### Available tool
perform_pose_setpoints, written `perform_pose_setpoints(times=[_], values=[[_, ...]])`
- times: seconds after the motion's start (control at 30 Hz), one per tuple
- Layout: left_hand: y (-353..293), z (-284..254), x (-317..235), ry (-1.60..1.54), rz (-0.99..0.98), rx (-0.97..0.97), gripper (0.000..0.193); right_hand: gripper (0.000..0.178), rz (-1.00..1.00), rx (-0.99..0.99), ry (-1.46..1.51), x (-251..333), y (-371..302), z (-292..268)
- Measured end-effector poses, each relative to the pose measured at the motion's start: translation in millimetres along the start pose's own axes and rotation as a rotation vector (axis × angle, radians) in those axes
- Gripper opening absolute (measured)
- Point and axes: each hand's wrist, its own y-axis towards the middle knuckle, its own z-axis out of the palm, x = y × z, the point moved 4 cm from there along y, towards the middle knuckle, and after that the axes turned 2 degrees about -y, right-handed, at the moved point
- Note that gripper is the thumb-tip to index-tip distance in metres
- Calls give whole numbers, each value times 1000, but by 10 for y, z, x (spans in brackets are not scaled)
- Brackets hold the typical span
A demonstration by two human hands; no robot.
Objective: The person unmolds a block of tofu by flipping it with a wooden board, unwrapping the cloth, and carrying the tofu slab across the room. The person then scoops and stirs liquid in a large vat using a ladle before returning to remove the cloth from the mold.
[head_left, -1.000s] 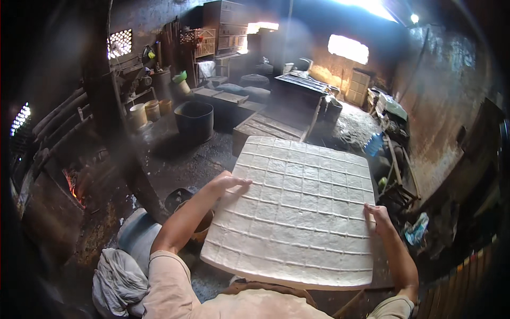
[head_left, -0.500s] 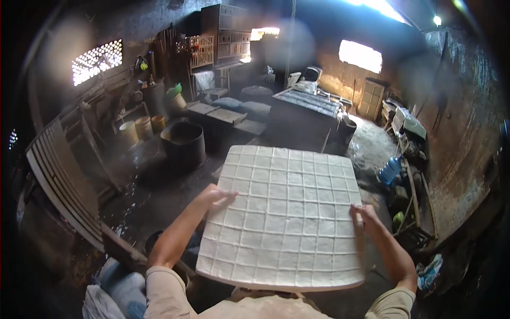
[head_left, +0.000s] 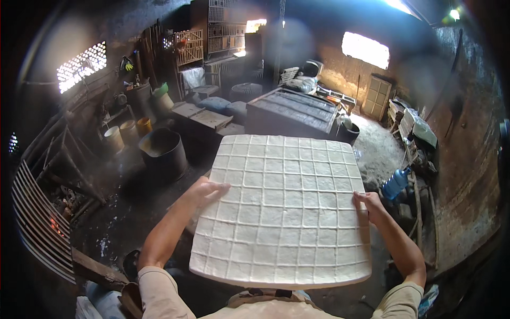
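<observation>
In front of my body I hold a large white tofu slab [head_left: 281,215], its top divided into squares by raised lines. My left hand [head_left: 204,191] is closed on its left edge, with the thumb lying on top. At the right edge my right hand [head_left: 371,206] grips likewise, thumb above. The other fingers of both hands are mostly hidden beside or beneath the slab. Whether a board lies underneath is not visible. The near edge of the slab is close to my shirt.
Ahead stands a dark box-like table [head_left: 292,109]. A big round vat [head_left: 163,154] is at the left, near several buckets [head_left: 127,132]. A slatted rack [head_left: 40,223] curves along the left side, with glowing fire behind it. At right are a blue water jug [head_left: 396,183] and wooden poles.
The slab stays in both hands. The view has shifted, so the vat and rack sit further left, and the dark table shows more fully beyond the slab.
</observation>
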Motion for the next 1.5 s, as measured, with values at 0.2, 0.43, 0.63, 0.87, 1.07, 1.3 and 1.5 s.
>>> perform_pose_setpoints(times=[0.2,0.43,0.63,0.87,1.07,1.3,1.5], values=[[-84,-109,101,212,-45,-186,45,24,-93,54,115,-231,128,117],[-271,237,-199,205,-87,-211,57,24,-302,-7,-37,-959,698,16],[-25,29,21,305,-97,-283,54,25,-264,79,70,-641,351,165],[-462,535,-310,270,-32,-153,55,23,-254,12,-88,-891,392,-12],[-435,501,-321,263,-27,-151,55,22,-290,26,-37,-1091,539,86],[-155,326,69,138,22,-115,43,23,-211,-53,45,-1133,495,148],[-176,161,288,221,-70,-203,50,24,-225,-28,59,-1083,461,243]])
